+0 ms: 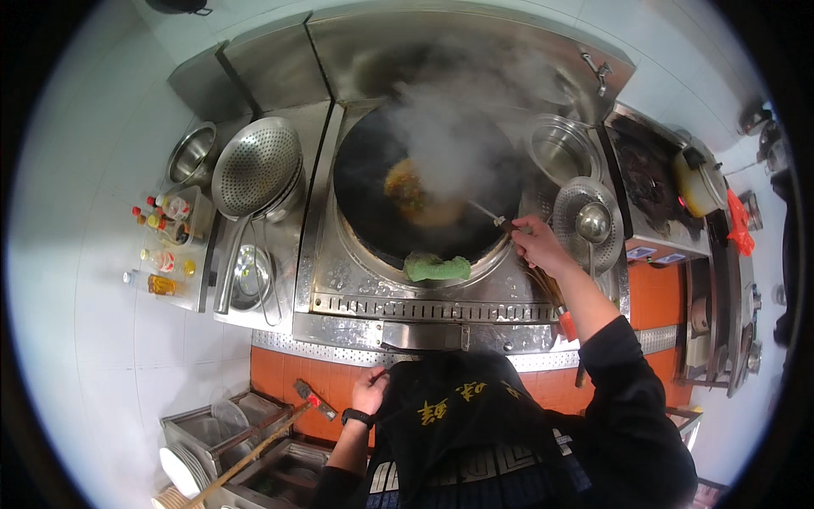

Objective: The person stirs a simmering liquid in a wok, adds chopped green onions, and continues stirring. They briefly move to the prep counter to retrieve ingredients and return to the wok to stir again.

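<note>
A large black wok (369, 140) sits in the steel range, with steam rising from brown, soupy food (407, 191) at its middle. My right hand (539, 245) is closed around the dark handle of a metal utensil (487, 212) that reaches into the wok; its far end is hidden by steam. A folded green cloth (439, 268) lies on the wok's near rim, left of that hand. My left hand (371, 389) hangs low beside the black apron (458, 394), its fingers curled near the apron's edge; whether it pinches the fabric cannot be told.
Left of the wok stand a perforated steel strainer (257, 168) and bottles in a plastic bin (202, 213). On the right are a steel pot (563, 153), a ladle (594, 223) on another strainer, and a bamboo brush (547, 286). A wooden-handled tool (254, 452) leans at lower left.
</note>
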Motion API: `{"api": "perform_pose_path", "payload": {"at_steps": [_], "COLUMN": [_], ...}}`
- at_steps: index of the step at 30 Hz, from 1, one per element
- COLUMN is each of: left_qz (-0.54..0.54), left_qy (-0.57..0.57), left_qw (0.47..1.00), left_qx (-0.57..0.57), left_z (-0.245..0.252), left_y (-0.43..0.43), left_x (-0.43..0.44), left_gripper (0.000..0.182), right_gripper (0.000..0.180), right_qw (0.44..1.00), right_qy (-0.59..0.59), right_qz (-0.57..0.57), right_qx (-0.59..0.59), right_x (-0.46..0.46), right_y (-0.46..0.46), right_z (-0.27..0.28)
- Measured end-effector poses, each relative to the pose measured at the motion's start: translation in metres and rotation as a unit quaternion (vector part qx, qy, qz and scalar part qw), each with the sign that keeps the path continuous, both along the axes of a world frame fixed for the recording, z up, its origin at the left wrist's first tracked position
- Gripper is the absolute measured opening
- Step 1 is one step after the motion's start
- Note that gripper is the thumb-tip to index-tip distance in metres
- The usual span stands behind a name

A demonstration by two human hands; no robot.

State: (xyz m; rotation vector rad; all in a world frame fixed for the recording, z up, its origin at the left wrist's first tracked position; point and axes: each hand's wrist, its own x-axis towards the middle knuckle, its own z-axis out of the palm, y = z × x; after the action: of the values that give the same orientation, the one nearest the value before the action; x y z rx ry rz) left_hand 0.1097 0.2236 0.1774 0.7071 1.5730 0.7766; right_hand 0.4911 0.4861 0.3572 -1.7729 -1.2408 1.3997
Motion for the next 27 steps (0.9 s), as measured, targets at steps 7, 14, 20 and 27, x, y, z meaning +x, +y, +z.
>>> {"api": "perform_pose_path", "payload": {"at_steps": [7,14,20,27], "left_qz": [-0.1,0.087,0.16,0.212], "left_qy": [-0.185,-0.351,-0.352,-0.317], "left_qw": [0.971,0.928,0.916,0.922], "left_qx": [0.114,-0.089,-0.105,-0.063], "left_z": [0.074,0.087,0.073,0.096], "left_y": [0.117,0.218,0.242,0.24], "left_x": [0.071,0.128,0.137,0.151], "left_gripper": [0.032,0.037,0.029,0.013], "right_gripper": [0.035,0.036,0.035,0.035], "right_qw": [0.969,0.941,0.956,0.928], "right_qy": [-0.151,-0.274,-0.225,0.09], "right_qz": [0.025,-0.009,-0.065,-0.323], "right_qx": [0.192,0.198,0.176,0.162], "right_x": [0.013,0.045,0.064,0.113], "right_y": [-0.052,-0.13,-0.165,-0.208], "right_z": [0.014,0.035,0.023,-0.005]}}
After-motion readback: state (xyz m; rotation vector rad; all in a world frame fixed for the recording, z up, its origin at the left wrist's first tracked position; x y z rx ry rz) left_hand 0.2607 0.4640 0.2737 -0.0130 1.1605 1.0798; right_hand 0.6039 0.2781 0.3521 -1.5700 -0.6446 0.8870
